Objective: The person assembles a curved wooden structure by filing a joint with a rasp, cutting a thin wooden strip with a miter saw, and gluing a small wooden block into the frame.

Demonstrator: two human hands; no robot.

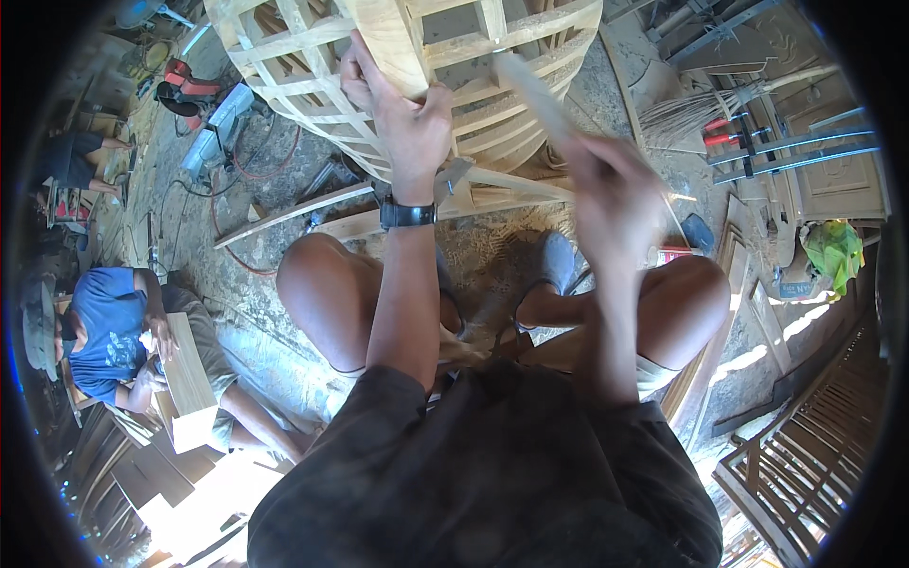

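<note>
My left hand [409,123], with a dark watch on the wrist, is closed round the near end of a thick pale wooden block [390,36], fingers on its left side and thumb on its right. The block lies on a curved lattice frame [464,45] of wooden slats that runs off the top edge. In my right hand [615,185], smeared by motion, is a long flat greyish tool [535,95], perhaps a file. Its far end is at one of the frame's slats, right of the block; I cannot tell whether it touches.
A seated person [114,331] at left holds a wooden board [189,369]. Behind lie a red power tool [185,85] and a red hose [232,246]. Loose wood strips [294,216] lie before my feet. At right are a twig broom [691,118], metal clamps [795,156] and a slatted wooden panel [805,454].
</note>
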